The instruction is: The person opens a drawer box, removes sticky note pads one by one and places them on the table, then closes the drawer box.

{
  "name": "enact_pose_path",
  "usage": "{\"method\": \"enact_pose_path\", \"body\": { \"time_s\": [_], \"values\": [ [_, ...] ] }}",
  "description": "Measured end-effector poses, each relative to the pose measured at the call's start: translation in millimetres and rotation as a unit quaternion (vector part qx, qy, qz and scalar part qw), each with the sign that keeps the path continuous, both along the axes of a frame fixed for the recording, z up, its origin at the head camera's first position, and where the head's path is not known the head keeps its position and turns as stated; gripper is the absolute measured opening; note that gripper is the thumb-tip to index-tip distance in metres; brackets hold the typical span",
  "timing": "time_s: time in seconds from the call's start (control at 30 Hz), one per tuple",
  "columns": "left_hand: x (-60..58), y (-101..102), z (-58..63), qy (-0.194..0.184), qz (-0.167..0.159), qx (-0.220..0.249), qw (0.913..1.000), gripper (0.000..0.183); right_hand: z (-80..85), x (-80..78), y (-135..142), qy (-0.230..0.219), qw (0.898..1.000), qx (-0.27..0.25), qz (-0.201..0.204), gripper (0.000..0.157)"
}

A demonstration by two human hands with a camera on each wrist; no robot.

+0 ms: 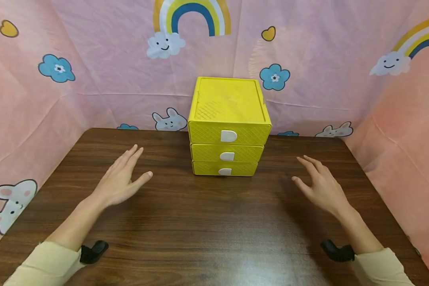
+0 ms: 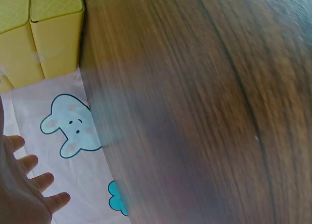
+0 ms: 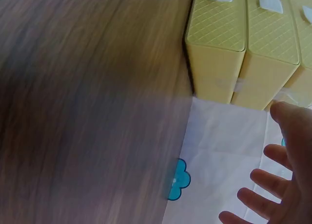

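A yellow three-drawer box stands at the back middle of the table, its drawers closed and each front bearing a white tab handle. To its left, my left hand is held over the table with fingers straight and thumb spread, holding nothing. My right hand mirrors it on the other side, fingers loosely extended and apart from the box. In the left wrist view the fingers show at the lower left, below the box's side. The right wrist view has the thumb overlapping the box's side.
Dark brown wood table lies under both hands. Pink cloth printed with rainbows, flowers and rabbits hangs behind and at both sides, close to the box's back. A black strap piece sits at the left wrist, another at the right.
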State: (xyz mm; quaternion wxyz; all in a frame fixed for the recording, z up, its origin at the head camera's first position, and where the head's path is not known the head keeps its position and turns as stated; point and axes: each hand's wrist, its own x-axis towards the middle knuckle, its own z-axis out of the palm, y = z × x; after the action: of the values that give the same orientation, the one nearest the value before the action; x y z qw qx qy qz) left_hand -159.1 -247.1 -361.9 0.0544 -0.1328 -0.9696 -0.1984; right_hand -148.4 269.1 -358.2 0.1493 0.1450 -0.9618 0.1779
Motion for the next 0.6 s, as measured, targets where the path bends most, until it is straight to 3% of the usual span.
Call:
{"method": "enact_pose_path", "body": {
  "time_s": [0.3,0.6],
  "values": [
    [-7.5,15.2,6.8,-0.002,0.001,0.059,0.9983,0.076,4.4,-6.1,-14.1,0.083,0.995,-0.049,0.023,0.051],
    [-17.8,32.2,14.5,-0.017,0.001,0.109,0.9939,0.071,11.6,-12.4,-32.9,0.131,0.987,-0.091,0.031,0.045]
  ]
}}
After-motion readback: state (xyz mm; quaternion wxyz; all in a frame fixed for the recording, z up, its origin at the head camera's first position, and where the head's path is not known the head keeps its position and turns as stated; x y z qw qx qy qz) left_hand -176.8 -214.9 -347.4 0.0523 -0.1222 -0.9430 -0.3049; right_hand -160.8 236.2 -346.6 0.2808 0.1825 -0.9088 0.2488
